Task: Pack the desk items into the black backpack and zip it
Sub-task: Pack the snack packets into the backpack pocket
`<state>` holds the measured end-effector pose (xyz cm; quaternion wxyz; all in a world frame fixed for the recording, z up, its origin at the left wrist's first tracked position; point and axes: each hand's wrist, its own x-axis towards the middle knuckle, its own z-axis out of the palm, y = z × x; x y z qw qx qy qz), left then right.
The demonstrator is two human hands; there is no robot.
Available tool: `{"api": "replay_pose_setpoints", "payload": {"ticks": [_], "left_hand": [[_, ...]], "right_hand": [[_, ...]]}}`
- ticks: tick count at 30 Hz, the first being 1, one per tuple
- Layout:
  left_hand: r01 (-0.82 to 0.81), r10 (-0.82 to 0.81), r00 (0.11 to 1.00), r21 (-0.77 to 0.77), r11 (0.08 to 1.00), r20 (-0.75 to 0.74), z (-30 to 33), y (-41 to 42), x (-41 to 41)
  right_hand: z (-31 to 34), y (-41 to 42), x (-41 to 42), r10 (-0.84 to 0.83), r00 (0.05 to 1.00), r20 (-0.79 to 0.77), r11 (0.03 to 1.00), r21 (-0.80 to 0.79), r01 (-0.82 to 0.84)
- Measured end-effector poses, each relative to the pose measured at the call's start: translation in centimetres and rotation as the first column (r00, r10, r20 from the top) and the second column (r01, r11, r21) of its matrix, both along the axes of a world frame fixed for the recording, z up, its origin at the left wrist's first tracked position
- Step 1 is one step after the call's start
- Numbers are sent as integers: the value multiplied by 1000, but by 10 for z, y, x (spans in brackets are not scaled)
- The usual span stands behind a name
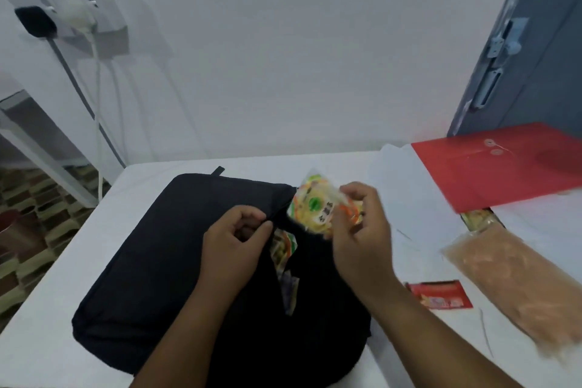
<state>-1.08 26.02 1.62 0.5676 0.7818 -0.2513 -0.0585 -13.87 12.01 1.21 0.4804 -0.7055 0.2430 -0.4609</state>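
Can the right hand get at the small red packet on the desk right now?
Probably not yet: the right hand is holding a snack packet over the backpack. The red packet itself lies uncovered beside that forearm.

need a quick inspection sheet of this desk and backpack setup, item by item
surface: white table, bare at the left.
job's things: black fabric backpack lying flat, opening parted, colourful packets inside; orange-and-green snack packet at the opening; red string-tie envelope, tan clear-wrapped packet and small red card still on the table.
clutter: white paper sheets under the envelope.
grippers: left hand pinches the opening's edge; right hand grips the snack packet.
cables: white cable hanging from a wall socket box.
surroundings: white wall, grey door.
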Motion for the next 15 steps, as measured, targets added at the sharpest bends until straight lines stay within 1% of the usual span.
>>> {"api": "replay_pose_setpoints", "payload": {"ticks": [2,3,5,6,7,8,9,10,11,12,13,14,15], "left_hand": [[11,-11,1000,-31,999,-19,3,4,-2],[19,-20,999,-41,999,-30,4,6,-3],[65,-66,998,-27,997,-21,4,10,-6],[99,-99,995,5,995,4,3,13,-9],[131,-133,990,55,990,37,2,16,-12],[155,-164,984,114,981,72,0,20,-16],[174,-192,977,165,971,98,-2,25,-20],[186,-213,970,206,961,116,-3,30,-22],[184,-220,967,244,952,126,-6,33,-23],[175,-219,967,285,942,130,-8,37,-23],[166,-219,967,327,930,131,-10,41,-22],[164,-222,967,358,919,127,-13,44,-20],[169,-228,966,366,915,123,-15,47,-19]], "right_hand": [[-17,23,-1,71,987,-147,997,-8,-73],[-23,32,-3,127,966,-227,992,20,-125],[-34,47,-6,251,908,-336,968,69,-242],[-37,52,-7,274,874,-401,957,25,-288],[-41,55,-6,265,848,-458,943,-61,-328],[-45,58,-3,267,827,-495,925,-109,-363],[-49,60,0,257,804,-535,919,-121,-374],[-51,64,2,274,790,-548,918,-94,-384],[-53,64,3,242,784,-572,907,-153,-392],[-54,64,5,189,785,-591,933,-141,-331],[-56,62,5,189,797,-573,930,-155,-333],[-54,64,5,210,815,-540,943,-107,-314],[-52,65,4,168,838,-519,962,-100,-255]]}}
